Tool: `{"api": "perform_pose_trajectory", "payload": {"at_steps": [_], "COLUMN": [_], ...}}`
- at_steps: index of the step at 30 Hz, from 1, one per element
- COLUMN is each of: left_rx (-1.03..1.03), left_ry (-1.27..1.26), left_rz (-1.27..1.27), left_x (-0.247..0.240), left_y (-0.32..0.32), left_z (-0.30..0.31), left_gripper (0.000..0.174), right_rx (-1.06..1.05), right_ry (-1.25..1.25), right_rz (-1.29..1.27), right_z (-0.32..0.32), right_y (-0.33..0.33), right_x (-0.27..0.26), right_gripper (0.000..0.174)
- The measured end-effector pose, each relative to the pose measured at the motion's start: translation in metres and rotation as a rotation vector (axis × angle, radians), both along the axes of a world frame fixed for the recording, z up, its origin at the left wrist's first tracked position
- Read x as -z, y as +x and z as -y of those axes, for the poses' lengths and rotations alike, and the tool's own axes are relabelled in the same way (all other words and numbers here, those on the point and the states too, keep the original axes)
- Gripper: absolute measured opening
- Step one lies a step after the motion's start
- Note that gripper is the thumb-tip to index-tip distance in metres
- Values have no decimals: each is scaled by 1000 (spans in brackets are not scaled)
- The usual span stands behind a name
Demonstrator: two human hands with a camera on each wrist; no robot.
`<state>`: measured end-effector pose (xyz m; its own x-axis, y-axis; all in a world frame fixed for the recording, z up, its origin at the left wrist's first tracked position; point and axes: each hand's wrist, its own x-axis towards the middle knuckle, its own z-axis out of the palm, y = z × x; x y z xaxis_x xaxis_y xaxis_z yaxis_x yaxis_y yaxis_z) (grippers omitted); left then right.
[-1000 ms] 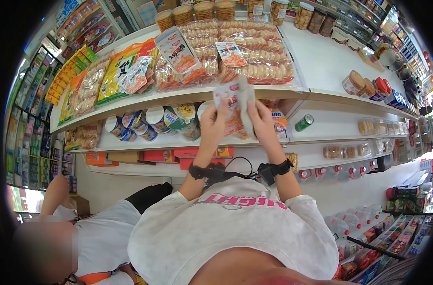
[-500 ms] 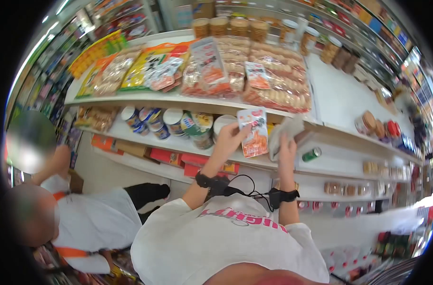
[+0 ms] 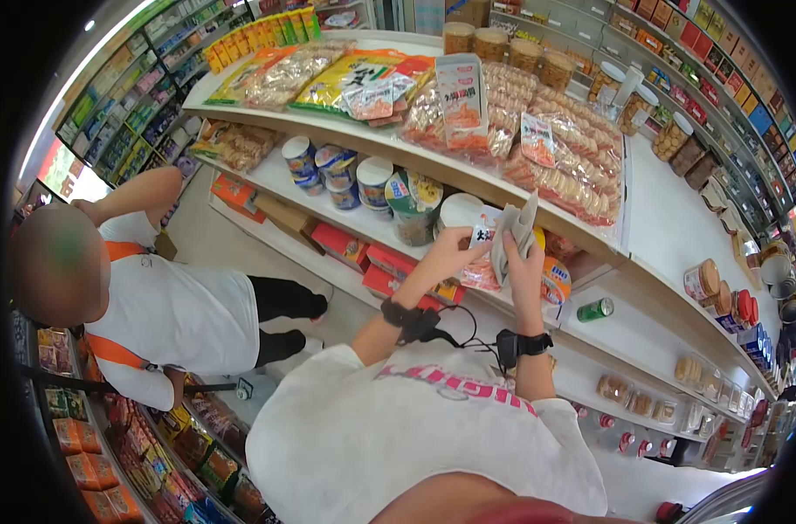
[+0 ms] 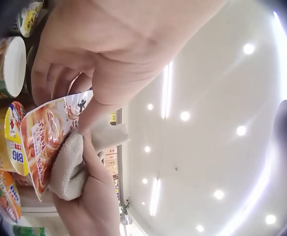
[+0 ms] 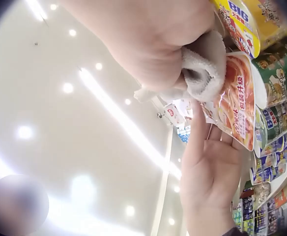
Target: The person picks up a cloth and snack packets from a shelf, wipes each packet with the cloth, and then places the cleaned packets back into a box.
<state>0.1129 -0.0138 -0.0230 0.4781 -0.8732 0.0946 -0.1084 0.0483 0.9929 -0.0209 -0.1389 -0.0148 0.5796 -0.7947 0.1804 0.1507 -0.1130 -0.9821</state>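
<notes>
Closest to us, our left hand (image 3: 454, 253) pinches a glossy orange-and-white plastic snack packet (image 3: 482, 237) between thumb and fingers, right in front of our chest. Our right hand (image 3: 522, 262) is clenched round a bunched off-white terry cloth (image 3: 513, 227) and presses it onto the packet's printed face; the left wrist view shows cloth (image 4: 70, 167) and snack packet (image 4: 47, 137) touching.

We'd call this the wiping step, mid-way. The next move probably calls for a firm left-hand pinch so the thin film doesn't buckle, plus a flip to get at the back.

The packet stands roughly upright, its long axis running from our wrists toward the shelf. The white header end is up and away from us, and the printed side faces the right hand.

Just beyond the hands sit round white-lidded noodle cups (image 3: 376, 179). A small green can (image 3: 595, 309) lies off to the right of the right hand. Clear biscuit bags (image 3: 572, 153) are farther up, and another person in a white shirt (image 3: 175, 314) stands well left of the left hand.
</notes>
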Motion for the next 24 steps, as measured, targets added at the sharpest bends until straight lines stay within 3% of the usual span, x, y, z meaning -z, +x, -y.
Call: {"api": "perform_pose_trajectory", "payload": {"at_steps": [2, 4, 7, 11, 17, 22, 24], "left_rx": [-84, -216, -440, -312, -359, -621, -673], "left_ry": [-13, -40, -219, -206, -179, -441, -456], "left_rz": [65, 189, -83, -151, -142, -169, -21], "left_x": [4, 8, -15, -15, -35, -51, -57], "left_y": [5, 22, 23, 47, 82, 127, 155], "left_z": [-6, -14, -23, -37, -55, -44, -38], "left_gripper": [26, 23, 22, 32, 49, 51, 48], "right_rx": [18, -105, -267, -339, -280, -249, -210], "right_ry": [92, 112, 67, -62, 56, -237, -314], "right_rz": [31, 11, -35, -24, -91, 85, 104], "right_z": [-11, -17, -40, -34, -37, -47, -44], "right_y": [3, 14, 30, 54, 98, 170, 205], "right_x": [-2, 9, 6, 18, -29, -54, -62], "right_gripper": [34, 35, 38, 38, 34, 40, 42]}}
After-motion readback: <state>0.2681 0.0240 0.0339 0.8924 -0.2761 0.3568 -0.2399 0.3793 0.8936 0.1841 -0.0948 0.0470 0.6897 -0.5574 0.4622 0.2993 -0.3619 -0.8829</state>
